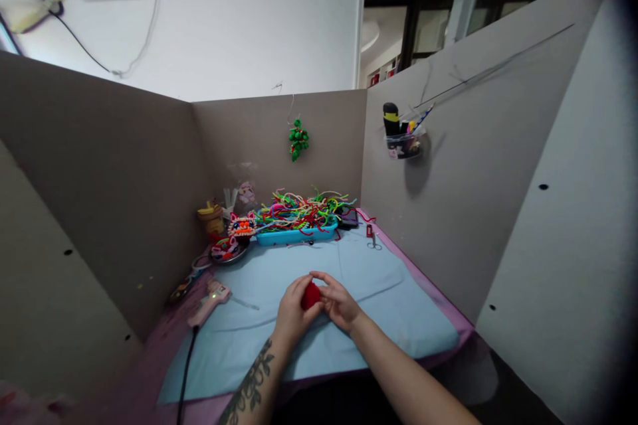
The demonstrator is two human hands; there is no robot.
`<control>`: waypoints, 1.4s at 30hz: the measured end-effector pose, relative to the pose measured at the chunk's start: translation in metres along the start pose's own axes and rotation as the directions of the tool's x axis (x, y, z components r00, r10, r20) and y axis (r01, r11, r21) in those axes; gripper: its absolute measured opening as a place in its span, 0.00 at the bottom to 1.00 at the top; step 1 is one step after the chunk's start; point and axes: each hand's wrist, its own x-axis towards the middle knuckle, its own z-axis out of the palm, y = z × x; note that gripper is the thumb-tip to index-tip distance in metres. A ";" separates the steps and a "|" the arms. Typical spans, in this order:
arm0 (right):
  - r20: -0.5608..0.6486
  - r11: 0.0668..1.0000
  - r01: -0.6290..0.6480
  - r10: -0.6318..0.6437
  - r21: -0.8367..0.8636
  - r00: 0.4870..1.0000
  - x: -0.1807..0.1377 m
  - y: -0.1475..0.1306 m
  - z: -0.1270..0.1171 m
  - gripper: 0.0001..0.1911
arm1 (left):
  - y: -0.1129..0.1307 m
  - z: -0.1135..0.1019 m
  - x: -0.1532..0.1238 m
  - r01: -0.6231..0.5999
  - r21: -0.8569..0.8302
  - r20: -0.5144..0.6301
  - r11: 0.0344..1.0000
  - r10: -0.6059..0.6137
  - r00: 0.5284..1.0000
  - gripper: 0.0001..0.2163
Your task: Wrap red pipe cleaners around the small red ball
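Above the middle of the blue cloth [383,282], a small red fuzzy ball-like piece [310,296] sits between my two hands. My left hand [293,309] curls around its left side, the thumb lying along its lower edge. From the right, my right hand [339,300] touches it with bent fingers, and the fingertips of both hands meet above it. Part of the red piece is hidden by the fingers, so its full shape cannot be made out.
A pink glue gun [211,302] with a black cord lies left. At the back stand a blue tray [299,235] heaped with colourful pipe cleaners and a metal bowl [232,257]. Small scissors [374,245] lie back right. Grey partitions [419,212] enclose the table; a cup [401,146] hangs right.
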 end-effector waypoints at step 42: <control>0.191 0.901 0.222 -0.160 -0.374 0.969 0.000 0.017 0.001 0.30 | -0.004 0.007 0.000 0.080 -0.290 -0.063 0.954 -0.102 0.993 0.19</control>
